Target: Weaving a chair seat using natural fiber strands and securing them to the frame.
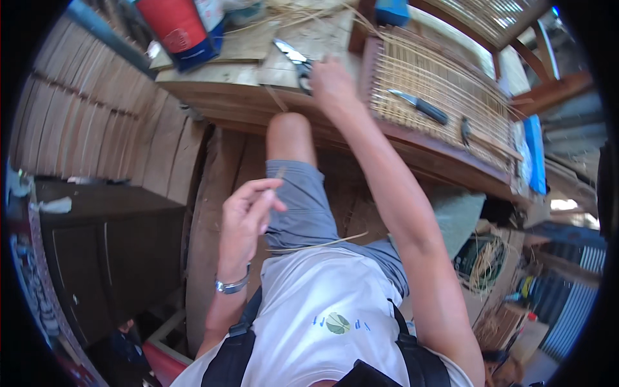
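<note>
The left hand (pixel 248 209) has its grip pinched on a sliver (pixel 282 173) too blurred to name. Beyond, the right hand (pixel 333 85) partly covers the scissors (pixel 300 64) on the desk (pixel 225 72); whether its grip is clenched, I can't tell.

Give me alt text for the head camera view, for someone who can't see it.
A person's right hand is at the scissors on a wooden bench, while the left hand is raised beside grey shorts, apparently pinching a small thin piece. To the right, a knife and a hammer lie on a partly woven panel.
</note>
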{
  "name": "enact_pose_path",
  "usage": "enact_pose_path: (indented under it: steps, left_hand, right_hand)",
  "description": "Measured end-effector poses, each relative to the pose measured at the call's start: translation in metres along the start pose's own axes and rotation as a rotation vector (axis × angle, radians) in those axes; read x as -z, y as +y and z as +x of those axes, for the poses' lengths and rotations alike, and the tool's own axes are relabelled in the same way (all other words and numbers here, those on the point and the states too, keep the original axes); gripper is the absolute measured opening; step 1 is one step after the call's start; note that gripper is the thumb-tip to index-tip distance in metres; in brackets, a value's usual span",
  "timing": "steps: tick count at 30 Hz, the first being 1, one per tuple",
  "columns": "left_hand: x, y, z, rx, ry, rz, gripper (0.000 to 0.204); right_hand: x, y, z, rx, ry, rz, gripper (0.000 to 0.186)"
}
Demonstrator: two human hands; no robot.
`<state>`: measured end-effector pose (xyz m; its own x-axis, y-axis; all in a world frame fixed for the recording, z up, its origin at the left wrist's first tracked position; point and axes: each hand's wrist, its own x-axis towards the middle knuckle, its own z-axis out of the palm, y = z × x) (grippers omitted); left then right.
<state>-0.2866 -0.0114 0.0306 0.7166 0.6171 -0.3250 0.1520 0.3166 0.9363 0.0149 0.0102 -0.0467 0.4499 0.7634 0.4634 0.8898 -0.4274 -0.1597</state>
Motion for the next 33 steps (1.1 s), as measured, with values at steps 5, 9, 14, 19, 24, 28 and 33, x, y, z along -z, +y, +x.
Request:
enact_pose_path:
  steps: [5,9,14,19,24,28,33]
  left_hand:
    - [-0.01,0.016,0.004,0.027,-0.038,0.064,0.017]
    - [-0.021,0.021,0.014,0.035,-0.073,0.139,0.018]
    - [-0.034,0.023,0.026,0.011,-0.091,0.246,0.019]
    - [-0.045,0.021,0.043,0.015,-0.16,0.277,0.019]
    - [-0.05,0.008,0.061,0.065,-0.218,0.275,0.017]
    - [-0.057,0.004,0.072,0.11,-0.286,0.339,0.017]
    - [-0.068,0.008,0.084,0.112,-0.364,0.483,0.017]
  right_hand:
    - [0.122,-0.032,-0.048,-0.571,-0.48,1.157,0.038]
    - [0.142,-0.045,-0.112,-0.751,-0.498,1.552,0.031]
    - [0.14,-0.057,-0.129,-0.811,-0.34,1.559,0.017]
    - [0.136,-0.057,-0.135,-0.901,-0.138,1.508,0.012]
    - [0.128,-0.049,-0.143,-0.472,0.146,0.797,0.009]
    - [0.123,-0.037,-0.149,-0.307,0.222,0.556,0.016]
    - [0.123,-0.02,-0.153,-0.339,0.232,0.444,0.015]
